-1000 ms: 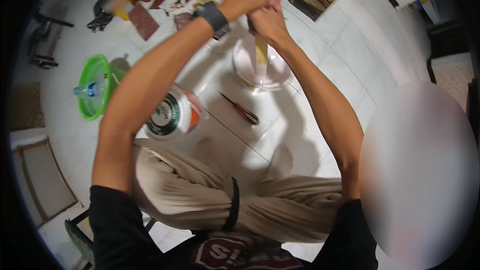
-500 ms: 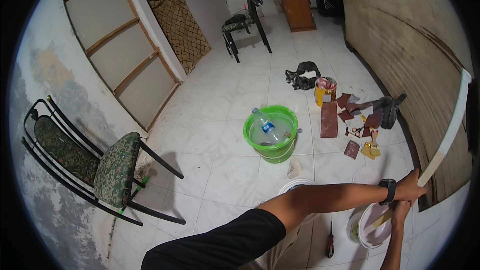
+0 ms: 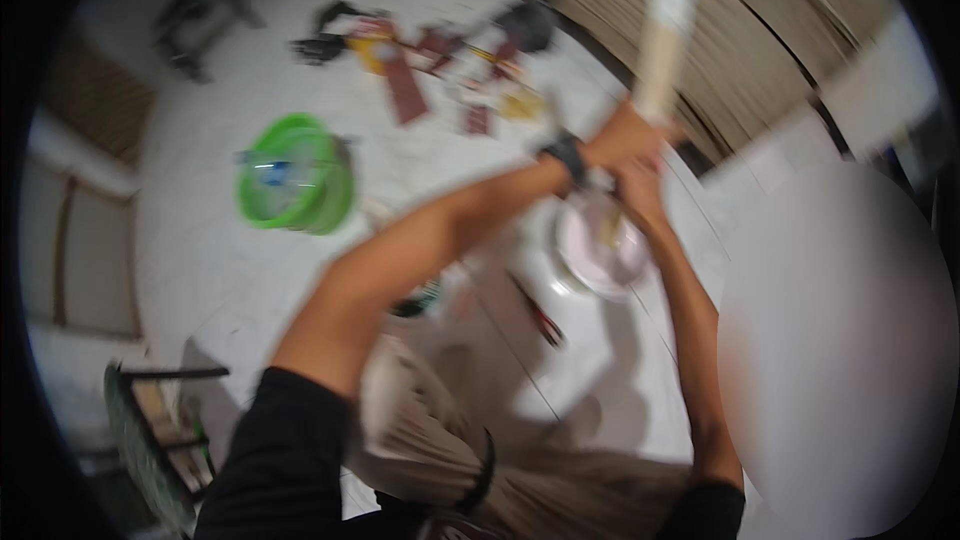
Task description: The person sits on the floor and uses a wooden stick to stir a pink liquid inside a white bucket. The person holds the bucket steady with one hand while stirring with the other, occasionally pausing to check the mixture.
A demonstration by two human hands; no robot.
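Left hand (image 3: 622, 137) and right hand (image 3: 632, 183) both grip the long pale wooden stick (image 3: 662, 30) standing in the white round bucket (image 3: 600, 252); stirring goes best upright, steadily.

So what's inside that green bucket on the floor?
A clear plastic bottle with a blue cap lies inside the green bucket. The picture is blurred, and whatever sits lower in the bucket cannot be made out.
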